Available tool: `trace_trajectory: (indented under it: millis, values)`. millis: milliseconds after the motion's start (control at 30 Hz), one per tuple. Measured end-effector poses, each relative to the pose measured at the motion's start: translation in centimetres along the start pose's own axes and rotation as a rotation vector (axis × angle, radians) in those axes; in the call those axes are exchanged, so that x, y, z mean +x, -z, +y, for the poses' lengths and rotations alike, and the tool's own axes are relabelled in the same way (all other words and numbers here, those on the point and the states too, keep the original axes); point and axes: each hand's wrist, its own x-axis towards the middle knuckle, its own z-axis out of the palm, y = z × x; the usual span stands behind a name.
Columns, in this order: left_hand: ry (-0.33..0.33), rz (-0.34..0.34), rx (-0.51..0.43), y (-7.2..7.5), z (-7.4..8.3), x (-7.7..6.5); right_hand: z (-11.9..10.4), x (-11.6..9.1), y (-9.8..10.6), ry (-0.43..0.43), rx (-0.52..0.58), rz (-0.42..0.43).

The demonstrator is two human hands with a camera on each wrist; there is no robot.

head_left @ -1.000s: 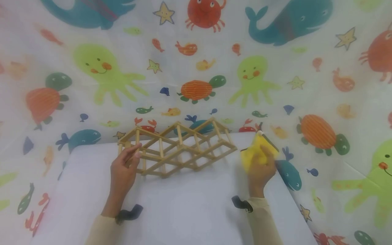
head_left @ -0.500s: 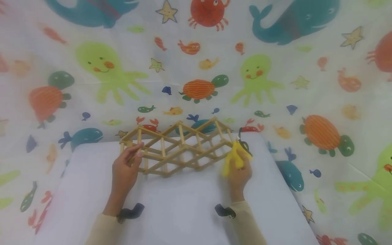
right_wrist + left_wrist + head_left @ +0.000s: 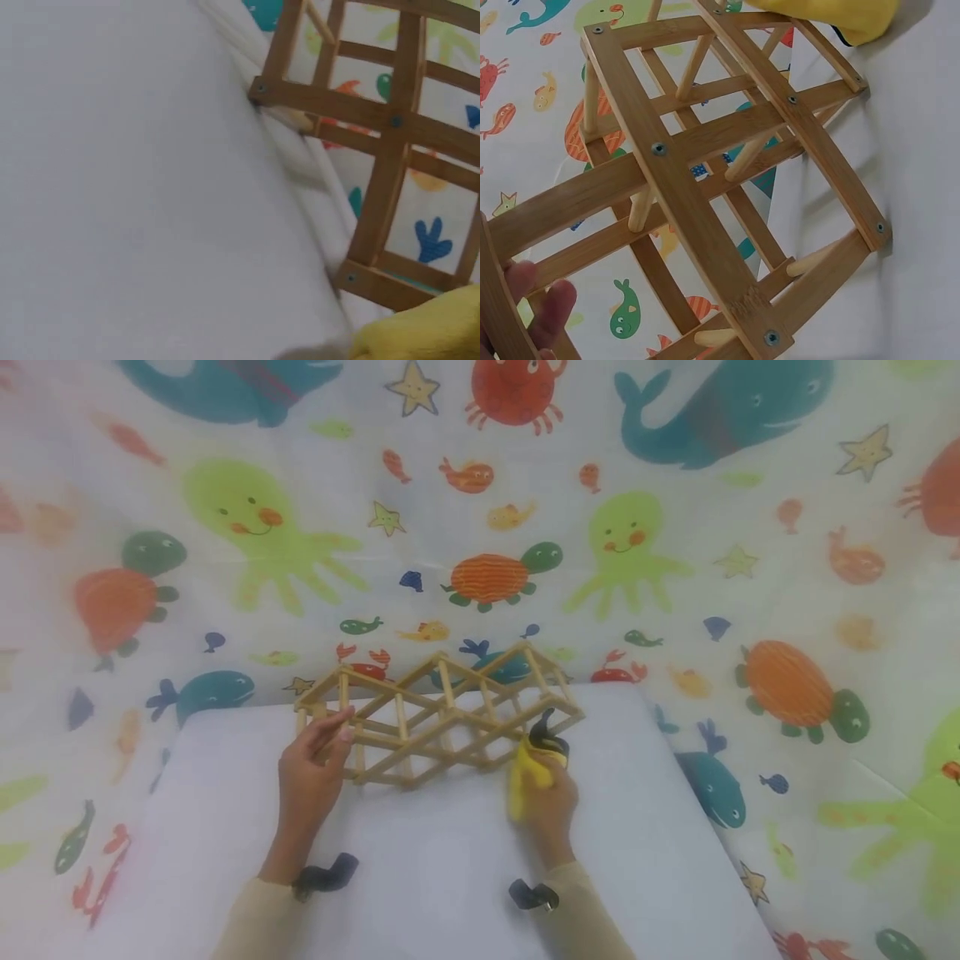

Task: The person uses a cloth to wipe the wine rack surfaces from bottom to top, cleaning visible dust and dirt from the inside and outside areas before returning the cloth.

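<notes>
A wooden lattice rack (image 3: pixel 453 716), made of flat slats bolted to round dowels, stands unfolded at the back of the white table. My left hand (image 3: pixel 309 768) grips its left end, fingers around a dowel; in the left wrist view fingertips (image 3: pixel 553 309) show behind a slat. In my right hand (image 3: pixel 553 810) is a bunched yellow cloth (image 3: pixel 527 777) with a black part sticking up from it. The cloth is close to the rack's lower right front slats. In the right wrist view the yellow cloth (image 3: pixel 431 330) overlaps the rack's lower corner, and the right hand is hidden.
The white table (image 3: pixel 442 877) ends at a back edge just behind the rack. A curtain (image 3: pixel 420 452) printed with sea animals hangs behind and at both sides. Black straps with small devices sit on both wrists.
My right hand has moved left with the yellow cloth, from beyond the rack's right end to in front of its lower right part. The left hand keeps its hold and the rack stays put.
</notes>
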Motion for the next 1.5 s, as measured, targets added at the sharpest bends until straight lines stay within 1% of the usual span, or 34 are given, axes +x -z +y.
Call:
trace_trajectory:
  millis: [133,200,267,367,400,467,533,633,667,733,833,900,933,1000,1067,1100,1200,1267,1300,1400,1500]
  values:
    - [-0.023,0.045,-0.025,-0.3,-0.2,-0.1,-0.7,0.5,1.5,0.006,0.078,0.107]
    - [-0.030,0.055,-0.041,-0.3,-0.3,-0.1,-1.3,0.9,2.4,0.008,0.116,0.179]
    - [-0.031,0.043,-0.049,-0.4,-0.3,0.0,-1.8,1.4,3.4,0.013,0.140,0.271]
    - [-0.033,0.008,-0.040,-0.5,-0.2,0.3,-2.0,2.2,4.3,0.026,0.178,0.400]
    - [-0.035,0.000,-0.035,-0.5,-0.2,0.4,-2.1,2.4,4.4,0.036,0.186,0.430]
    - [-0.036,-0.006,-0.023,-0.6,-0.1,0.6,-1.9,2.9,4.2,0.068,0.204,0.445]
    - [-0.034,-0.003,-0.016,-0.5,-0.1,0.7,-1.6,3.1,3.5,0.103,0.206,0.418]
    - [-0.021,-0.008,-0.028,-0.4,-0.1,0.5,-1.0,3.0,2.2,0.146,0.207,0.340]
    - [-0.020,-0.013,-0.038,-0.3,-0.1,0.4,-0.8,2.8,1.8,0.156,0.191,0.312]
    - [-0.017,-0.017,-0.055,-0.2,0.0,0.3,-0.7,2.2,1.2,0.181,0.161,0.215]
    - [-0.011,-0.017,-0.077,-0.2,0.1,0.2,-0.6,1.3,0.6,0.203,0.122,0.037]
    - [0.000,-0.024,-0.084,-0.3,0.2,0.2,-0.4,0.7,0.5,0.203,0.105,-0.033]
    - [0.006,-0.030,-0.085,-0.3,0.3,0.1,-0.5,0.4,0.6,0.196,0.107,-0.041]
    - [0.010,-0.036,-0.084,-0.3,0.4,0.1,-0.7,0.0,0.8,0.186,0.123,-0.013]
    - [0.011,-0.031,-0.075,-0.3,0.4,0.1,-1.7,-0.3,1.1,0.212,0.172,0.020]
    - [0.010,-0.023,-0.069,-0.3,0.4,0.1,-2.3,-0.4,1.2,0.225,0.208,0.023]
    - [0.004,-0.006,-0.055,-0.2,0.4,0.1,-4.1,-0.6,1.1,0.265,0.330,-0.010]
    - [0.007,-0.011,-0.054,-0.1,0.3,0.2,-4.8,-0.6,0.8,0.259,0.395,-0.045]
    - [0.009,-0.018,-0.058,-0.1,0.3,0.2,-4.8,-0.6,0.5,0.246,0.406,-0.058]
    - [0.028,-0.045,-0.075,-0.1,0.4,0.1,-4.1,-0.5,-0.1,0.182,0.379,-0.080]
    - [0.047,-0.069,-0.091,-0.3,0.6,0.1,-2.4,-0.5,-0.3,0.094,0.238,-0.051]
